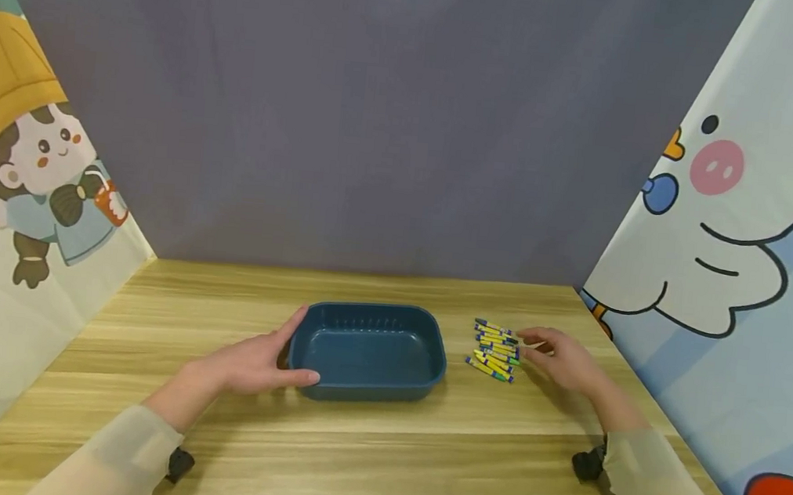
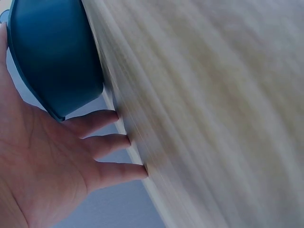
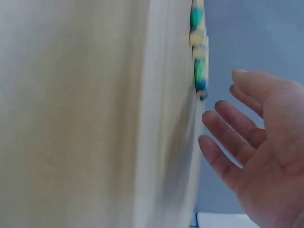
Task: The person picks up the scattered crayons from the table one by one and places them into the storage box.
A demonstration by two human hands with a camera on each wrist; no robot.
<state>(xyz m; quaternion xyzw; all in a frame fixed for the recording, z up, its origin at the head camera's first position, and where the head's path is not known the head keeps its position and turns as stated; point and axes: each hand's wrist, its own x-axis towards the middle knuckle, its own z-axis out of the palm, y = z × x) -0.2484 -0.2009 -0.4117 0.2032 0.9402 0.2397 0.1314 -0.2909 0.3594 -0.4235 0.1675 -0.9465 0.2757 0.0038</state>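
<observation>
A dark blue rectangular bin [image 1: 366, 351] sits on the table, its open top upward. My left hand [image 1: 255, 361] spreads around the bin's left end, the thumb over the front left corner of the rim and the index finger along the far left side. In the left wrist view, three straight fingers [image 2: 111, 145] reach down to the tabletop beside the bin's wall [image 2: 57, 52]. To the right of the bin lies a loose column of yellow-wrapped crayons [image 1: 496, 350]. My right hand [image 1: 560, 360] hovers at their right ends, fingers relaxed and apart, holding nothing.
The wood-grain table [image 1: 377, 466] ends at a grey backdrop [image 1: 379, 120]. Printed cartoon panels stand along the left [image 1: 27, 262] and right [image 1: 722, 252] sides. A strip of bare tabletop separates the bin from the crayons.
</observation>
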